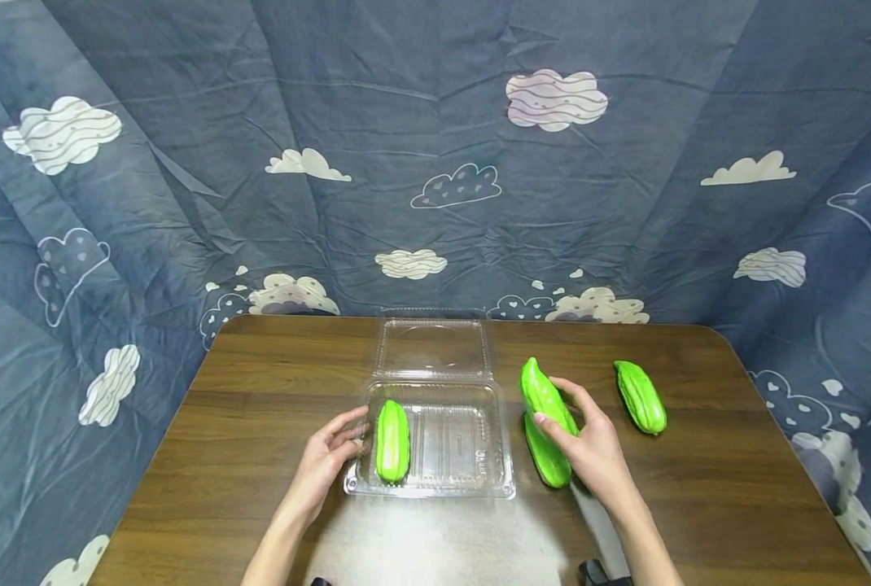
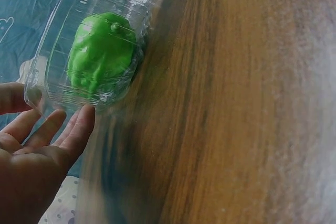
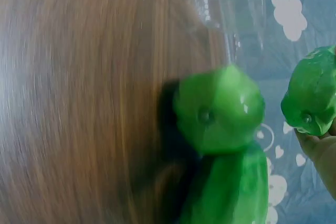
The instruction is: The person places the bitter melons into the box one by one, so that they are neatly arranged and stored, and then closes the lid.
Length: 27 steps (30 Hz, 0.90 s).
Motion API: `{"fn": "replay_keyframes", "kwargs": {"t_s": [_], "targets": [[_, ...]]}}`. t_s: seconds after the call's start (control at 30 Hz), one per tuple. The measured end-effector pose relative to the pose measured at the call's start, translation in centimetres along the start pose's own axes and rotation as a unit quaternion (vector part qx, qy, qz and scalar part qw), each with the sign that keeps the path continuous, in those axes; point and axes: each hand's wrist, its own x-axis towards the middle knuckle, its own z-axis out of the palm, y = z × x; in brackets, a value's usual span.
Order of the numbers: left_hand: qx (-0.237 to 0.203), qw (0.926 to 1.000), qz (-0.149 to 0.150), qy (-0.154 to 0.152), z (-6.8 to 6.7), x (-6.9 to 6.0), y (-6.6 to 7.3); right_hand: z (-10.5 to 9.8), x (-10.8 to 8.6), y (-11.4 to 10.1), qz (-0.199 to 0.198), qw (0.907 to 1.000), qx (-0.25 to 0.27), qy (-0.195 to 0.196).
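My left hand [image 1: 326, 456] is at the left side of a clear plastic clamshell box [image 1: 505, 439], its loosely extended fingertips touching the rim; the left wrist view shows the hand [image 2: 37, 156] at the box's end. One ridged green gourd [image 1: 393, 442] lies inside, along the left. To the right of the box, my right hand [image 1: 589, 443] grips another green gourd [image 1: 541, 389] between thumb and fingers. Just below it, a third gourd [image 1: 550, 464] lies on the table, partly covered by the held one. In the right wrist view the held gourd [image 3: 310, 93] is at the right edge.
The box lid [image 1: 433, 350] lies folded back toward the table's far edge. Another green gourd [image 1: 641, 399] lies farther right on the wooden table [image 1: 260, 407]. A blue curtain with cloud prints [image 1: 377, 106] hangs behind the table and along both sides.
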Motion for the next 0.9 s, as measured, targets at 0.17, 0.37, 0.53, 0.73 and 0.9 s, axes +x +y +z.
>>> {"fn": "replay_keyframes", "kwargs": {"t_s": [0.17, 0.37, 0.53, 0.73, 0.9], "targets": [[-0.003, 1.0000, -0.001, -0.001, 0.0, 0.0, 0.0, 1.0, -0.3, -0.7, 0.017, 0.9969, 0.076, -0.011], [0.001, 1.0000, 0.000, 0.001, -0.1, -0.1, 0.1, 2.2, -0.6, -1.5, 0.013, 0.9881, 0.151, -0.027], [-0.001, 1.0000, 0.001, 0.002, 0.0, -0.1, 0.1, 3.1, -0.9, -2.2, 0.001, 0.9822, 0.183, -0.044], [0.001, 1.0000, 0.004, 0.001, 0.0, 0.0, 0.1, 4.3, -1.2, -3.0, -0.022, 0.9784, 0.193, -0.071], [0.003, 1.0000, 0.003, 0.002, 0.0, 0.0, 0.0, 5.4, -1.4, -3.4, -0.041, 0.9758, 0.200, -0.078]]}}
